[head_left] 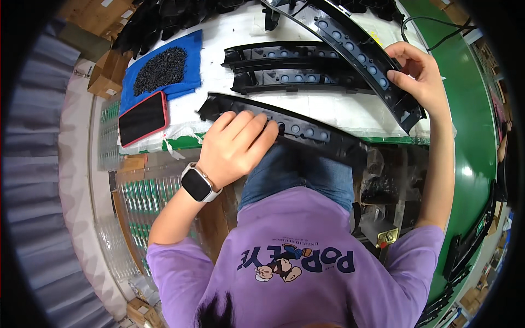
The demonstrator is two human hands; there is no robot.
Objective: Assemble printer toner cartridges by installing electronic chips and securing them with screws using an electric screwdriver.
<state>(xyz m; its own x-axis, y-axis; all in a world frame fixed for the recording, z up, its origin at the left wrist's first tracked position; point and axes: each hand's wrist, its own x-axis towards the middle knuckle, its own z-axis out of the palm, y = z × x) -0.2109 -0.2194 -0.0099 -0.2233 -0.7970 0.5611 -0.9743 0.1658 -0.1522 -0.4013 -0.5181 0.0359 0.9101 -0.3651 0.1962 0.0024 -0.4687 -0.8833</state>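
Note:
My left hand (239,143), with a watch at its wrist, is closed on a long black plastic housing (317,134) with a row of pale round spots along its inside. That housing slants over the table's front edge, in front of my body. At the right, my right hand (418,76) grips the edge of a second, curved black housing (358,54), thumb on its inner face. This one reaches up and left past the top of the view. Two similar housings, a far one (273,53) and a nearer one (273,79), lie side by side on the white table cover behind.
On the table's left, a heap of small black pieces (161,70) rests on a blue cloth (188,54). A red-cased phone (143,119) lies at the front edge. Black parts (180,16) are piled at the back. Trays (147,202) of green-and-white pieces stand below.

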